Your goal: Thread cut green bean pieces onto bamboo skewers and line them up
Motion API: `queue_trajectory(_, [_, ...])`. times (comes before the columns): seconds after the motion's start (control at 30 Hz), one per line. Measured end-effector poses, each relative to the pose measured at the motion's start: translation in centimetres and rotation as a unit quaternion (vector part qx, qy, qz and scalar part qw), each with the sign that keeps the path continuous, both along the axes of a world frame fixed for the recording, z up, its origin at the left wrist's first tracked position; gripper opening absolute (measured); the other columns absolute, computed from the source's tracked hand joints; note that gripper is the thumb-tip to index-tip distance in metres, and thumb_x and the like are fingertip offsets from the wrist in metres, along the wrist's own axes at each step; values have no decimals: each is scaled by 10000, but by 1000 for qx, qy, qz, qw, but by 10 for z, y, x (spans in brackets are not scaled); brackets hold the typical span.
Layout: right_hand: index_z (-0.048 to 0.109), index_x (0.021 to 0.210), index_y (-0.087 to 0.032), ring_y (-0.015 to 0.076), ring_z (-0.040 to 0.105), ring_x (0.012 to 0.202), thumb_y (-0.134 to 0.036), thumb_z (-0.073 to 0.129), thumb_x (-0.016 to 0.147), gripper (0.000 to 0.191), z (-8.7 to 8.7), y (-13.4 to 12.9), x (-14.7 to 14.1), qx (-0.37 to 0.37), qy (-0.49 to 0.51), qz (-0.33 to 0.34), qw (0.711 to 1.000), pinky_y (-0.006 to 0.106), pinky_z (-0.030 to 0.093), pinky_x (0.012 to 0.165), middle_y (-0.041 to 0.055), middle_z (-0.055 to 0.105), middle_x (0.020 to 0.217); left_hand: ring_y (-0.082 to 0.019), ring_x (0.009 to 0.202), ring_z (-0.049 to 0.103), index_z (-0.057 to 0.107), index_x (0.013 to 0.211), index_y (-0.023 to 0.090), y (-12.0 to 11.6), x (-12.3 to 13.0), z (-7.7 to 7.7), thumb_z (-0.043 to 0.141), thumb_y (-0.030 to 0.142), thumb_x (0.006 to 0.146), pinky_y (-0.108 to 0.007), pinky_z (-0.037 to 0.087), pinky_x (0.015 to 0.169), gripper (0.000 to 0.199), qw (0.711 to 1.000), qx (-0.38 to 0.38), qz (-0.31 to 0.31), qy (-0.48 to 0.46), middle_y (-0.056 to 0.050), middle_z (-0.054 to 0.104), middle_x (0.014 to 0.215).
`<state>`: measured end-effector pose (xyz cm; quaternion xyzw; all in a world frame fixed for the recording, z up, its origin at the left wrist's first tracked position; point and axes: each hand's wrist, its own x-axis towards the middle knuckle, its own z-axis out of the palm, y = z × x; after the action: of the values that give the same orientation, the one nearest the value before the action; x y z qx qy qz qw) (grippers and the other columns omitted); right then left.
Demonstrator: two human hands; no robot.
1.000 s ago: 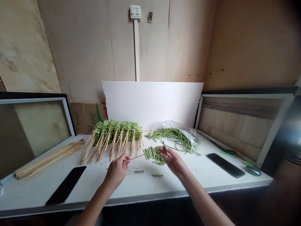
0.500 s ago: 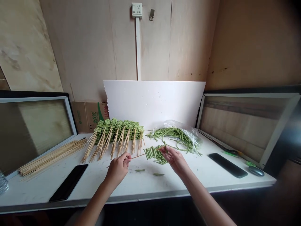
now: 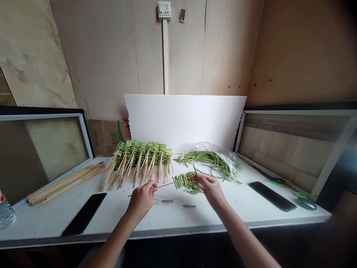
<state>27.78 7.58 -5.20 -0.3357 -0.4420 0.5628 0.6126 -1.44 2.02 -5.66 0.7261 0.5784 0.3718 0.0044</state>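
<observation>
My left hand [image 3: 144, 197] pinches a thin wooden skewer [image 3: 165, 185] that points to the right. Several short green bean pieces [image 3: 182, 181] are threaded side by side along its right part. At the skewer's right end, the fingers of my right hand [image 3: 208, 186] are closed on a bean piece, partly hidden by the fingers. More cut pieces [image 3: 194, 190] lie in a small pile below the skewer. Two loose pieces, one left [image 3: 167, 201] and one right [image 3: 189, 206], rest nearer the front.
Filled bean skewers [image 3: 142, 152] are stacked at the back left, beside bare skewers [image 3: 67, 182]. Long beans [image 3: 208, 158] lie in a plastic bag [image 3: 231, 163]. Phones lie left [image 3: 84, 214] and right [image 3: 272, 196], near a mouse [image 3: 306, 203]. A bottle [image 3: 6, 214] stands far left.
The bean piece that stood upright in my right fingers is now lower, at the skewer's tip. The whole view has shifted slightly, moving things a little to the right.
</observation>
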Motion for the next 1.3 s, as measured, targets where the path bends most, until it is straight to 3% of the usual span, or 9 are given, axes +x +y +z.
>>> queue_trajectory(0.23, [827,910,-181,323,705,1144,-495,868,737,360,-9,-5,-11,18,-15,16,1000,446,583,993,119,805,1043,-210,708,709,622,891,243,1,-1,-7,430,133,937,-245,447,627,227,1000,3,-6,2,-4,673,659])
queue_trajectory(0.43, [815,763,-178,261,732,936,-488,905,683,333,-19,-8,-25,4,-28,3,1000,415,616,909,84,785,958,-192,656,678,623,884,236,2,5,-10,453,126,935,-246,432,626,208,1000,2,-18,-8,-1,682,675])
queue_trajectory(0.57, [834,967,-205,274,730,963,-536,847,746,398,-9,-8,-16,26,-104,51,993,439,623,866,90,785,1020,-195,646,659,629,901,231,6,-4,-9,447,160,953,-255,424,633,202,1000,7,8,-23,2,665,660])
queue_trajectory(0.63, [838,977,-229,286,729,945,-546,808,781,374,-5,-7,-5,77,-220,85,969,429,620,797,91,793,1007,-199,675,671,630,916,231,9,-11,-9,447,163,953,-255,425,638,199,999,7,24,-33,-2,677,681])
queue_trajectory(0.77, [847,759,-273,291,693,846,-438,855,721,169,-13,-7,9,162,-464,106,865,378,557,684,80,799,885,-209,740,699,630,942,232,13,-21,-10,462,154,936,-255,431,651,185,998,-1,44,-44,-7,701,720])
queue_trajectory(0.9, [838,690,-287,317,668,880,-341,846,703,56,-24,-9,6,191,-529,76,824,370,523,671,82,784,793,-211,737,695,627,947,234,12,-21,-10,458,174,943,-258,432,654,179,998,-10,48,-48,-5,698,716])
queue_trajectory(1.07, [844,809,-261,271,711,765,-457,817,767,203,-15,-2,7,149,-423,71,891,395,564,691,75,803,862,-198,690,658,622,922,233,12,-20,-8,435,213,966,-256,414,634,194,997,-14,47,-51,-4,677,709])
queue_trajectory(1.2, [828,911,-218,243,725,825,-515,849,745,341,-5,8,15,33,-241,54,968,354,576,726,72,801,890,-188,652,627,614,913,230,12,-18,-7,418,239,978,-254,411,623,207,998,-10,32,-57,2,653,690])
queue_trajectory(1.3, [820,957,-239,229,727,936,-499,853,762,327,-4,10,18,-7,-86,63,994,315,581,782,54,799,960,-182,618,603,614,904,228,9,-14,-6,408,262,987,-256,413,623,225,999,-3,15,-51,7,639,668])
